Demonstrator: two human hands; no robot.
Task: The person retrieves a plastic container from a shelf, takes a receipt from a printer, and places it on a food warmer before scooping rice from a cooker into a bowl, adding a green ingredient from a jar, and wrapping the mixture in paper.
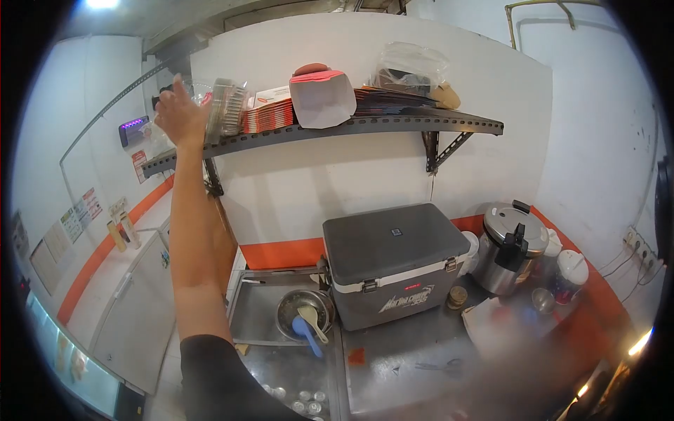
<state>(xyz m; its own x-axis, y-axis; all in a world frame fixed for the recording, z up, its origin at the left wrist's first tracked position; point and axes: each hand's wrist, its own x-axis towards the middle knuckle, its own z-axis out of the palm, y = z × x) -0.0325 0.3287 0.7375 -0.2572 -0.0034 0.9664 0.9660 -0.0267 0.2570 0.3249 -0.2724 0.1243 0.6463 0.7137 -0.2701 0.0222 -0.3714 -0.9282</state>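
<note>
My left hand (181, 118) is raised at the left end of the wall shelf (316, 128), its arm stretched up from the lower left. The fingers are spread, and nothing shows held in them. Right beside the thumb stands a stack of clear plastic containers (226, 109). Clear plastic wrapping (156, 137) lies on the shelf's left end, partly behind the wrist. To the right are a pile of folded red-and-white cartons (268, 112) and an open paper box (321, 99), white inside. My right hand is out of view.
Below stands a grey cooler box (397, 270) on the metal counter (393, 358). Left of it, a steel bowl (284, 309) holds a blue scoop (305, 331) and a cream one. A large steel cooker (498, 259), a pump flask (512, 252) and several cans (298, 407) are also around.
</note>
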